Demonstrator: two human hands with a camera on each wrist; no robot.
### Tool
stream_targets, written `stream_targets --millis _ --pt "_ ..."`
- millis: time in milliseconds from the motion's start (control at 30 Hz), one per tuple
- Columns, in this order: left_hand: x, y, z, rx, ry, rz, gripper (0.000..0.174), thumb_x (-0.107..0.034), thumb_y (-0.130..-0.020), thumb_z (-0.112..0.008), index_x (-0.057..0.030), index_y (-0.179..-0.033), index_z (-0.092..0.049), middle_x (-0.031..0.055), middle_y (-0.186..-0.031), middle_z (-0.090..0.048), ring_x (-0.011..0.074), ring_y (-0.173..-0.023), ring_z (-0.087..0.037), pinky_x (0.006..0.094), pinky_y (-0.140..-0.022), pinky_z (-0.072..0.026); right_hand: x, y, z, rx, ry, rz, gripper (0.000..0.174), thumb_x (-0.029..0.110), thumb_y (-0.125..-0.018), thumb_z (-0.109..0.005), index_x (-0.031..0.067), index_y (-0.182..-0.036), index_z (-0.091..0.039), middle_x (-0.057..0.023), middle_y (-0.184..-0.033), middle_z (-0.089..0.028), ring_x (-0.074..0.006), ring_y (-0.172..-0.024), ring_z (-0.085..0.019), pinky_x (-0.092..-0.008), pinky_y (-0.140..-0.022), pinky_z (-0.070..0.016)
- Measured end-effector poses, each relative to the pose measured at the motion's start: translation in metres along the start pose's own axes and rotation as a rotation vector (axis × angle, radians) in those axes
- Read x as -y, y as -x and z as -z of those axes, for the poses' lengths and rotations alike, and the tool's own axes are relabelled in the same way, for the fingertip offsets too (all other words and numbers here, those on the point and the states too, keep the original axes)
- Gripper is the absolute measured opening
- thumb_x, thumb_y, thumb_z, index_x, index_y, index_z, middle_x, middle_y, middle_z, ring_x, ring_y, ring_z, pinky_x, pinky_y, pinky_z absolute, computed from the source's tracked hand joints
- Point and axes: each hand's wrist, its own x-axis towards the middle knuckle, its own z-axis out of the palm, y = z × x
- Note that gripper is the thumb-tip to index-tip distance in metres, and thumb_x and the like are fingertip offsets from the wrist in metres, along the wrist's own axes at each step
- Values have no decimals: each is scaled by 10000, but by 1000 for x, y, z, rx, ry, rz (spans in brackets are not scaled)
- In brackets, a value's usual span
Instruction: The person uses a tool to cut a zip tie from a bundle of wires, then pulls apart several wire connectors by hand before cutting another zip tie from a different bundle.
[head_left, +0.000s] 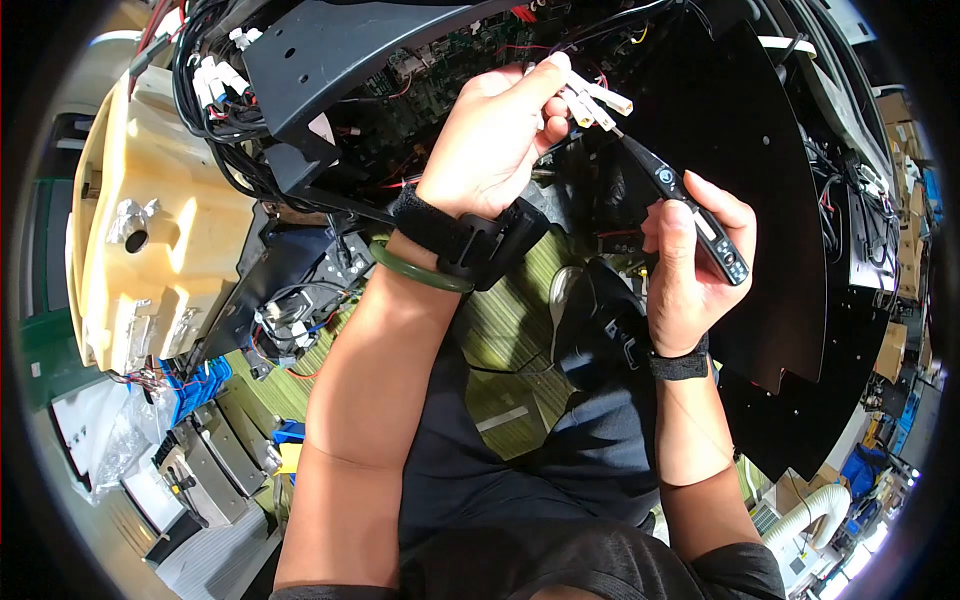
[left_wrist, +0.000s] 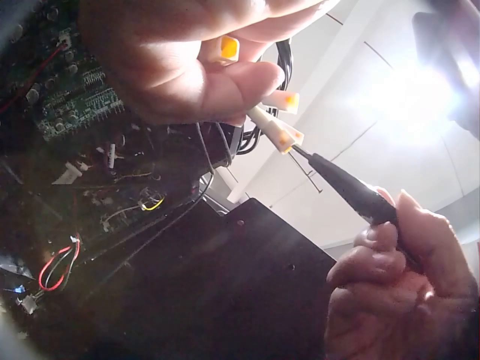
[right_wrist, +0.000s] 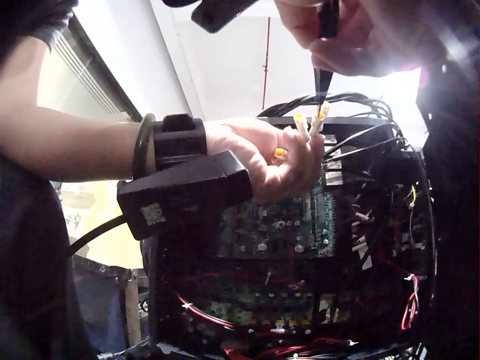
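My left hand [head_left: 488, 140] pinches a small bunch of white plug connectors [head_left: 612, 99] between thumb and fingers. Yellow-orange inserts show in their ends, and one connector [left_wrist: 229, 49] pokes out between the fingers in the left wrist view. In my right hand [head_left: 690, 262] is a black pen-shaped electrical tester [head_left: 682, 196] with buttons and a small display strip, thumb lying along its side. Its thin metal tip [left_wrist: 300, 150] is right at the open end of one connector [left_wrist: 274, 130]. Thin wires lead back from the left hand's bunch toward the machine.
A dark machine housing holds green circuit boards [right_wrist: 277, 225] beyond the left hand. Black cable bundles [head_left: 215, 125] hang at the housing's left. A large black panel [head_left: 740, 330] stands to the right, and a yellowish moulded shell [head_left: 165, 220] to the left. Green carpet [head_left: 510, 330] lies below.
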Motion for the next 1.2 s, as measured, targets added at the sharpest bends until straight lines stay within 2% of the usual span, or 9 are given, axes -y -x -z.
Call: stream_targets --millis 300,367,467,533,633,700,733,967,1200 --pt "0 1 0 5 -9 -6 200 -188 -868 -535 -40 -734 -541 -18 -632 -505 26 -539 -455 149 -519 -405 -2 -1 0 5 21 30 232 9 -773 -623 -26 -979 -522 -65 -781 -581 -68 -638 -535 -177 -602 -438" --pt "0 0 1 14 1 3 196 -185 -867 -536 -37 -740 -543 -14 -637 -508 27 -540 -456 150 -523 -410 1 0 -1 -48 -27 76 201 77 -824 -565 -19 -989 -500 -86 -674 -556 -93 -528 -484 -199 -479 -395" --pt "-1 0 2 -4 6 -3 193 -184 -868 -534 -30 -753 -547 -10 -646 -511 29 -547 -459 149 -528 -414 1 0 4 -61 -39 122 222 98 -807 -566 -26 -975 -490 -87 -631 -527 -105 -511 -465 -210 -477 -381" --pt "1 -1 3 0 -20 -11 213 -206 -857 -546 -35 -729 -543 -8 -654 -513 49 -567 -460 185 -559 -409 1 0 3 -50 -43 122 227 93 -802 -568 -27 -977 -488 -88 -631 -526 -108 -509 -466 -212 -480 -383" --pt "1 -1 2 -16 -11 -4 216 -204 -858 -545 -34 -725 -543 -8 -646 -510 51 -566 -458 186 -559 -406 0 0 2 5 -65 153 231 83 -798 -572 -26 -984 -487 -94 -650 -536 -112 -521 -478 -214 -489 -391" --pt "2 -1 3 -11 -15 -5 215 -203 -859 -543 -34 -725 -543 -8 -643 -509 51 -566 -458 186 -556 -403 0 2 5 61 -145 86 245 14 -768 -609 -39 -973 -485 -116 -847 -558 -116 -684 -558 -217 -633 -460" --pt "3 -1 3 -5 -19 -7 215 -202 -859 -542 -34 -725 -543 -8 -640 -507 52 -565 -457 185 -553 -400 -2 2 5 70 -139 96 243 -3 -765 -608 -42 -974 -491 -113 -856 -560 -115 -699 -563 -218 -653 -461" --pt "3 0 1 2 -24 -3 220 -203 -868 -526 -38 -723 -543 -9 -635 -507 50 -562 -455 186 -542 -393 -2 2 4 59 -73 56 264 -17 -757 -620 -42 -993 -506 -104 -870 -568 -95 -716 -558 -205 -667 -453" --pt "3 1 -2 6 -16 -8 214 -208 -872 -519 -36 -749 -551 -11 -643 -511 49 -560 -457 178 -531 -387 2 3 -1 70 -32 15 291 -46 -743 -637 -40 -1005 -510 -96 -861 -588 -73 -685 -556 -179 -628 -453"
